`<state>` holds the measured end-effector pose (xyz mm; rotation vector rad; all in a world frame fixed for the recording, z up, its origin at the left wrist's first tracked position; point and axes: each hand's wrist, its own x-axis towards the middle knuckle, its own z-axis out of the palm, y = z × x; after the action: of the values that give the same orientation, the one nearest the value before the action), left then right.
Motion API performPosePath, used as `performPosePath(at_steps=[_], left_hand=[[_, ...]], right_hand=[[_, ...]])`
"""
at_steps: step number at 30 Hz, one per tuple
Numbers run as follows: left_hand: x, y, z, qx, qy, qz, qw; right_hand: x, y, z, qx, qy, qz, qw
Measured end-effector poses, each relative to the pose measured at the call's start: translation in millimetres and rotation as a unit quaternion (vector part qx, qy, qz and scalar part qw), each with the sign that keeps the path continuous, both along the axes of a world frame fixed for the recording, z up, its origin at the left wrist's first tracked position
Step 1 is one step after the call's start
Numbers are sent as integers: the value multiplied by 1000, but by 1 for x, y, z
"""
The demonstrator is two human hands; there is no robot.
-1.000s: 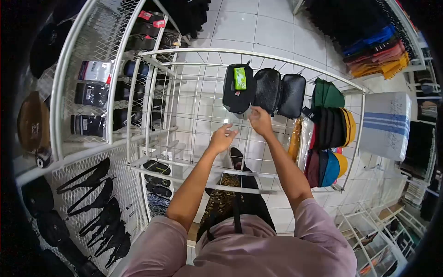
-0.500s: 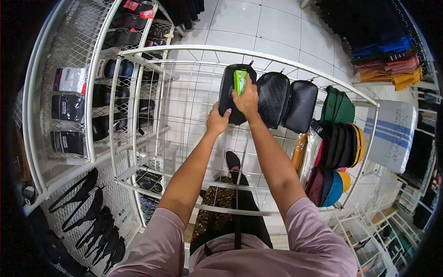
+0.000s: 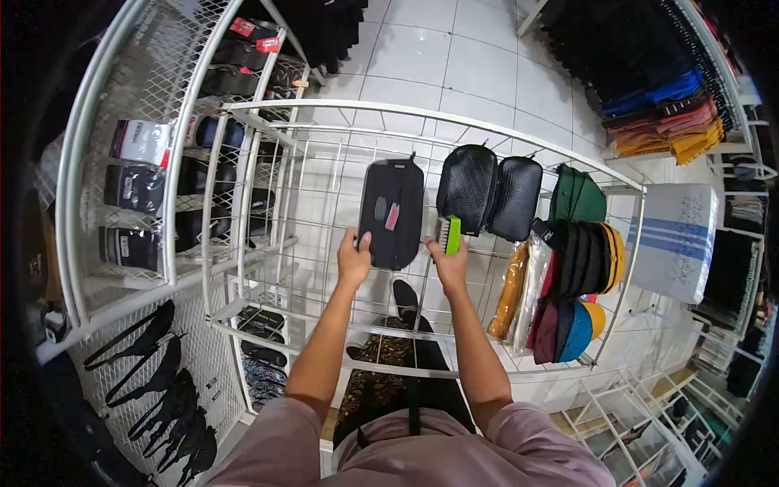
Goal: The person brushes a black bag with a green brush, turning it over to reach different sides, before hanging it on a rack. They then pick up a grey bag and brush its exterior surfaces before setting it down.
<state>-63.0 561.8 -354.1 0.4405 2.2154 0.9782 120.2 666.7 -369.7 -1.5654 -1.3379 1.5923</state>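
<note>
My left hand [image 3: 354, 258] grips the lower left edge of a black zip pouch [image 3: 381, 231], thumb on its face. The pouch has a grey oval patch and a small red-and-white tag [image 3: 392, 217]. In my right hand [image 3: 449, 261] is a green brush [image 3: 454, 234], its bristles facing left toward the pouch. The brush is held just off the pouch's right side. Right of it, two black textured pouches [image 3: 467, 188] lie side by side on the white wire rack [image 3: 324, 300].
Further right on the rack are a green cap [image 3: 577, 195], black caps [image 3: 583, 258] and plastic-wrapped items [image 3: 511, 292]. Packaged goods [image 3: 134, 188] fill the mesh shelf at left, black straps [image 3: 162, 365] hang below it. Folded clothes [image 3: 665, 114] and a striped box [image 3: 673, 239] stand at right.
The brush has come off the pouch's face and moved right and down, its bristles now showing. The pouch has shifted left and down, with its tag uncovered.
</note>
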Motion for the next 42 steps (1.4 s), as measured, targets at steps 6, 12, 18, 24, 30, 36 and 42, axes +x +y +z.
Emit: performPosePath(at_steps=[6, 12, 18, 24, 30, 36, 42], left_hand=[[32, -91, 65, 105, -5, 3, 994], [46, -170, 163, 187, -165, 81, 965], [45, -262, 263, 287, -218, 82, 929], [58, -374, 300, 456, -266, 136, 839], [79, -442, 301, 426, -326, 293, 791], [83, -498, 299, 499, -375, 235, 745], [90, -530, 300, 576, -363, 203, 704]], right_hand=[[-4, -27, 86, -96, 65, 87, 990], [23, -85, 144, -102, 160, 175, 966], [5, -176, 248, -105, 211, 281, 930], [-23, -261, 317, -94, 216, 377, 896], [-39, -329, 348, -108, 226, 447, 859], [-34, -386, 372, -87, 189, 462, 862], [-38, -414, 400, 134, 206, 443, 862]])
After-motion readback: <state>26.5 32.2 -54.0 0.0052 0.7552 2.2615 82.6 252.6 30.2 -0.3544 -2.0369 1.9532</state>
